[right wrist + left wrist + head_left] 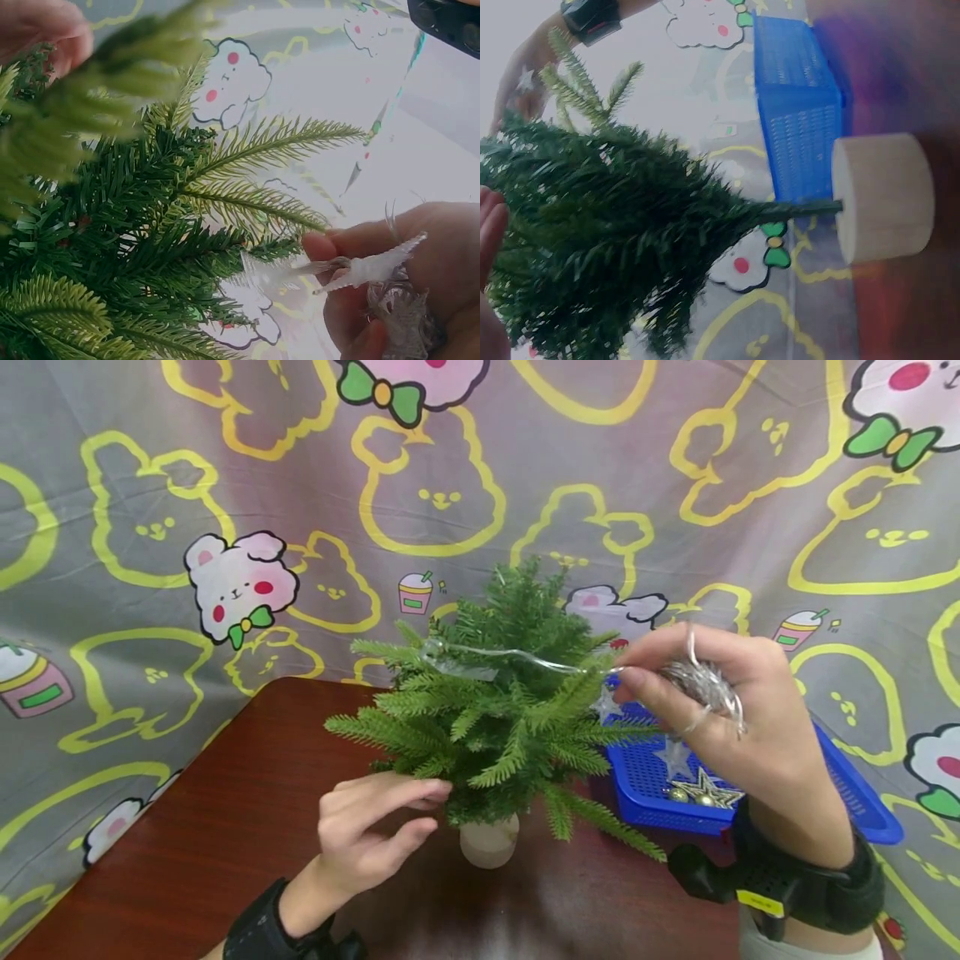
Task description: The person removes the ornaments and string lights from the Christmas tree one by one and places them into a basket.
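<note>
A small green artificial Christmas tree (pixel 480 718) stands on a round pale wooden base (pixel 489 842), seen from the side in the left wrist view. My right hand (pixel 738 718) grips a bundle of clear string lights (pixel 701 685) at the tree's right. Thumb and index finger pinch the strand, which runs left across the upper branches to a clear looped end. A translucent star-like piece (pixel 371 270) shows by those fingers in the right wrist view. At the lower left branches is my left hand (pixel 375 827), fingers relaxed and thumb apart, holding nothing.
A blue plastic basket (pixel 637 810) sits on the brown table (pixel 225 827) behind the tree to the right. In it lie silver star ornaments (pixel 675 758), a gold-edged star (pixel 718 789) and small gold balls (pixel 678 795). A patterned curtain (pixel 300 460) hangs behind.
</note>
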`<state>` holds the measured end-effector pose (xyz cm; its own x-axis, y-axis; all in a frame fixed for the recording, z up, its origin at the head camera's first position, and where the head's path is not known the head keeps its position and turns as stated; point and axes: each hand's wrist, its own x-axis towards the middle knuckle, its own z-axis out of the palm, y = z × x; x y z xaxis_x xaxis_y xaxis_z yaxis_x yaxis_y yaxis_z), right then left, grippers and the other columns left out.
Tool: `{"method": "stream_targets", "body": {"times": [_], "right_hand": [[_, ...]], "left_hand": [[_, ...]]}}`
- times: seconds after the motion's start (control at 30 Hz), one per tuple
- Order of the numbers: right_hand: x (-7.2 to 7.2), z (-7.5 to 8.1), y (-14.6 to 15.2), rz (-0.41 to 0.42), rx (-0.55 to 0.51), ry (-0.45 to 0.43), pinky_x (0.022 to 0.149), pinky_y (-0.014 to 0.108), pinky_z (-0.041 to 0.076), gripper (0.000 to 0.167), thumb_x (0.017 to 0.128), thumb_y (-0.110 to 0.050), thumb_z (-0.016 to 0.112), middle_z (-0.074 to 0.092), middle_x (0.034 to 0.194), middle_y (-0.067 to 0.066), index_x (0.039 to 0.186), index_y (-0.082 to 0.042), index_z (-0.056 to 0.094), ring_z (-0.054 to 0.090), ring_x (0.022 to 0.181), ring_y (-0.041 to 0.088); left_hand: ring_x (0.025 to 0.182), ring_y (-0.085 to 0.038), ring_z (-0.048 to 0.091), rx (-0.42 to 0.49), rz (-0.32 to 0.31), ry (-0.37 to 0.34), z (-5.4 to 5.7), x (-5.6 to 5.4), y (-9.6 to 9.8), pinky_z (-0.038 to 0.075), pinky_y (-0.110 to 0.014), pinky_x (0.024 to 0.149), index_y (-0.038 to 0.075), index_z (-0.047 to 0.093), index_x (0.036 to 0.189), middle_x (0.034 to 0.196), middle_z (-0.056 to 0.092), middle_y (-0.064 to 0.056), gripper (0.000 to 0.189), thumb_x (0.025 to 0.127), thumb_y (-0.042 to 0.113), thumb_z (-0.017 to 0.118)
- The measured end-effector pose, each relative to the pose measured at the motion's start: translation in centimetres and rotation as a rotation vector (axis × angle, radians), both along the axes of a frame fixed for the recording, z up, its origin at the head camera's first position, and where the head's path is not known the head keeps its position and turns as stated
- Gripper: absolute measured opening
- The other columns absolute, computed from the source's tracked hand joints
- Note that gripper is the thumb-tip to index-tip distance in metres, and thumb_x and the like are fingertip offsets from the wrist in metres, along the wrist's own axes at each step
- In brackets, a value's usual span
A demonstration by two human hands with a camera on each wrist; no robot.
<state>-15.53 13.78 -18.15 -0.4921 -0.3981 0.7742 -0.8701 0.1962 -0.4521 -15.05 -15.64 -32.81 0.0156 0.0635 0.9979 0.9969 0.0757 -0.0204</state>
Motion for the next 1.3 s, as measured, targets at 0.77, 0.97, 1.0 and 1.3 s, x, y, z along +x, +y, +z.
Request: {"method": "stream_targets", "body": {"times": [0.77, 0.97, 1.0, 1.3], "right_hand": [[-0.6, -0.1, -0.2, 0.082, -0.016, 0.013, 0.047, 0.019, 0.042, 0.013, 0.082, 0.008, 0.072, 0.071, 0.076, 0.005, 0.093, -0.001, 0.074, 0.061, 0.061, 0.006], [-0.7, -0.1, -0.1, 0.004, 0.019, 0.031, 0.051, 0.017, 0.046, 0.012, 0.085, 0.006, 0.070, 0.069, 0.078, 0.000, 0.095, -0.001, 0.074, 0.060, 0.062, 0.006], [-0.7, -0.1, -0.1, -0.016, 0.026, 0.038, 0.051, 0.017, 0.045, 0.012, 0.086, 0.006, 0.070, 0.068, 0.078, 0.000, 0.095, -0.001, 0.074, 0.058, 0.061, 0.005], [-0.8, -0.1, -0.1, -0.116, 0.059, 0.019, 0.048, 0.023, 0.036, 0.010, 0.089, 0.002, 0.067, 0.062, 0.078, -0.003, 0.094, -0.005, 0.072, 0.045, 0.057, 0.006]], "left_hand": [[0.110, -0.026, 0.062, 0.369, -0.022, -0.452, -1.7, -3.6, -5.8, 0.051, -0.028, 0.095, -0.021, 0.054, 0.119, 0.116, 0.064, -0.017, 0.037, 0.085, -0.008, 0.049], [0.120, -0.021, 0.059, 0.122, -0.076, -0.575, -2.7, -4.3, -6.1, 0.050, -0.020, 0.089, -0.019, 0.048, 0.130, 0.132, 0.060, -0.019, 0.042, 0.094, 0.002, 0.052], [0.121, -0.021, 0.058, 0.098, -0.097, -0.580, -2.8, -4.4, -6.1, 0.050, -0.021, 0.091, -0.019, 0.047, 0.131, 0.134, 0.059, -0.019, 0.042, 0.095, 0.003, 0.052], [0.106, -0.015, 0.064, 0.069, -0.112, -0.561, -3.2, -4.7, -5.8, 0.052, -0.019, 0.081, -0.009, 0.063, 0.119, 0.128, 0.061, -0.014, 0.028, 0.094, 0.004, 0.060]]}}
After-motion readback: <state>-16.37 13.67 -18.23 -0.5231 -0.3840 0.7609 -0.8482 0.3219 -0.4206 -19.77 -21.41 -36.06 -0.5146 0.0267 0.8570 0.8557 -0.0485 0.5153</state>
